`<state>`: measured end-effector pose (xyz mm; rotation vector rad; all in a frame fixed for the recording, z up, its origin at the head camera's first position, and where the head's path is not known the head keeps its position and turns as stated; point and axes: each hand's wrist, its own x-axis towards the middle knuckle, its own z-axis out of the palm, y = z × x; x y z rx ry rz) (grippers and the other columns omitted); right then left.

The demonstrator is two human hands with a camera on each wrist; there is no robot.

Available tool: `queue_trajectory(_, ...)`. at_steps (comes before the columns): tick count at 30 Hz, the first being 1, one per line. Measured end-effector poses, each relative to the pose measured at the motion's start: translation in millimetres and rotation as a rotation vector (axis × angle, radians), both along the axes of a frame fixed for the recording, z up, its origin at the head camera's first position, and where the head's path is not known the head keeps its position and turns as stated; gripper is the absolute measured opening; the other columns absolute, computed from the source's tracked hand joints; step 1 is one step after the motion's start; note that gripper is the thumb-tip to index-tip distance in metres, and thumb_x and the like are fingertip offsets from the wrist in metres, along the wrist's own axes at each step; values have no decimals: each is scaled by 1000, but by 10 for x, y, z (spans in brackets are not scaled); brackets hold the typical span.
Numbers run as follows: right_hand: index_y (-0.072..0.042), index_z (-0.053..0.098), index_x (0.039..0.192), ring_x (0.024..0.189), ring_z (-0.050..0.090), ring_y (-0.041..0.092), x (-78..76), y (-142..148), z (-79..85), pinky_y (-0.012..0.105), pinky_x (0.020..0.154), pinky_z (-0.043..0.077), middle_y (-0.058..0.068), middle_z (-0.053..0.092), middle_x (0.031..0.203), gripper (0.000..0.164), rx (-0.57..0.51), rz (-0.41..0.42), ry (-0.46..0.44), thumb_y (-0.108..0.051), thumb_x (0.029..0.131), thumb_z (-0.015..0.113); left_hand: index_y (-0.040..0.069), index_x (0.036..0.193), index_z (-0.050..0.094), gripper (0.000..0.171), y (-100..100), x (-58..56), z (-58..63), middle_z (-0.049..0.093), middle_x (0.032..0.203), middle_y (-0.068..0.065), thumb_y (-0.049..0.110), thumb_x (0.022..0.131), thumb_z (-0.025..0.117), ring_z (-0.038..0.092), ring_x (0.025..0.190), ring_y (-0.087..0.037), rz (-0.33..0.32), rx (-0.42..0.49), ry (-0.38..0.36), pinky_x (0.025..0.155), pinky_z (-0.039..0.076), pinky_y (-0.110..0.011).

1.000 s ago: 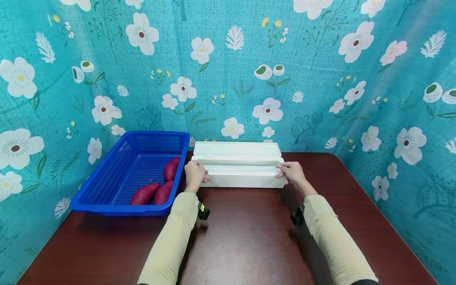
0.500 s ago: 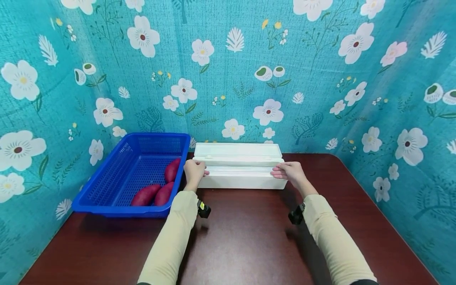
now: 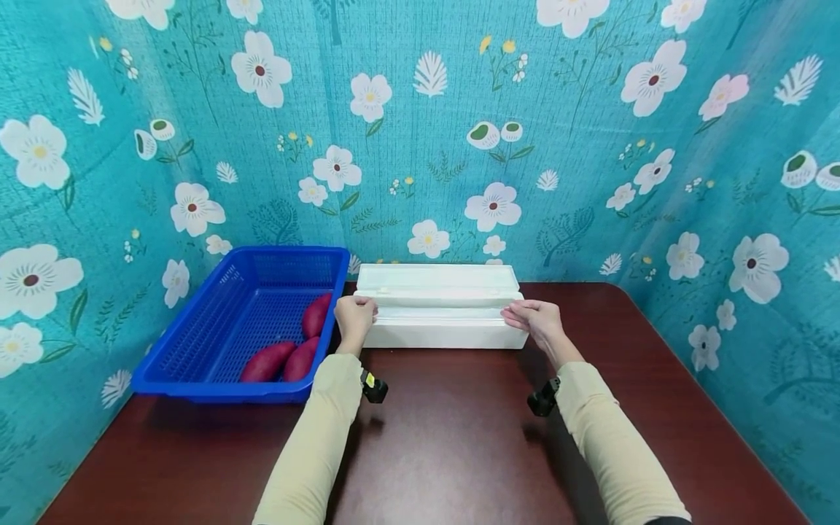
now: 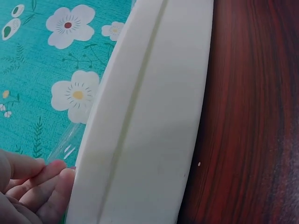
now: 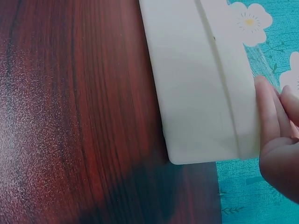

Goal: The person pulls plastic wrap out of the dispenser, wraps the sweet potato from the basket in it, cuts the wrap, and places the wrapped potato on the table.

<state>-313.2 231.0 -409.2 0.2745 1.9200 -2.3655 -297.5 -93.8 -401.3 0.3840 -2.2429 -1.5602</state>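
A long white cling film dispenser box [image 3: 442, 337] stands at the back of the table, its lid [image 3: 436, 277] tilted back against the curtain. Over its left end my left hand [image 3: 354, 317] pinches clear plastic wrap [image 4: 67, 144] between thumb and fingers. At the right end, my right hand [image 3: 539, 321] holds the wrap's other side with thumb against fingers, right beside the box's top edge. Part of the right thumb is cut off in the right wrist view, where the stretched wrap [image 5: 262, 63] shows by the fingertips. The roll inside is mostly hidden.
A blue plastic basket [image 3: 216, 389] stands left of the box, close to my left forearm. In it lie several red-skinned sweet potatoes [image 3: 267, 362]. The dark red wooden table [image 3: 446, 452] extends in front; a flowered teal curtain [image 3: 420, 168] hangs behind and at both sides.
My right fingers have shifted from the box's right end slightly inward along its top. My left hand has moved a little to the left. Basket and box stay in place.
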Motion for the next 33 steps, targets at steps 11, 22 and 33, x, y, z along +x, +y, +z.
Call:
queue_trajectory(11, 8, 43, 127, 76, 65, 16, 19, 19, 29, 31, 70, 49, 2, 65, 76, 43, 113, -27, 46, -1, 87, 55, -5, 85, 69, 15, -17, -9, 20, 66, 76, -16, 6, 82, 60, 63, 60, -22, -20, -4, 35, 53, 50, -27)
queue_trajectory(22, 13, 48, 120, 77, 65, 18, 11, 27, 119, 34, 72, 49, 1, 66, 77, 39, 217, 2, 112, -5, 87, 57, -7, 92, 67, 17, -47, -23, 76, 66, 79, -17, 6, 85, 58, 65, 69, -24, -30, 32, 40, 61, 52, -31)
queue_trajectory(33, 15, 48, 118, 80, 65, 19, 2, 41, 254, 39, 76, 47, 2, 66, 77, 39, 269, 18, 134, -8, 87, 56, -7, 94, 67, 20, -54, -30, 185, 67, 81, -16, 9, 86, 57, 65, 69, -23, -48, 64, 36, 63, 51, -29)
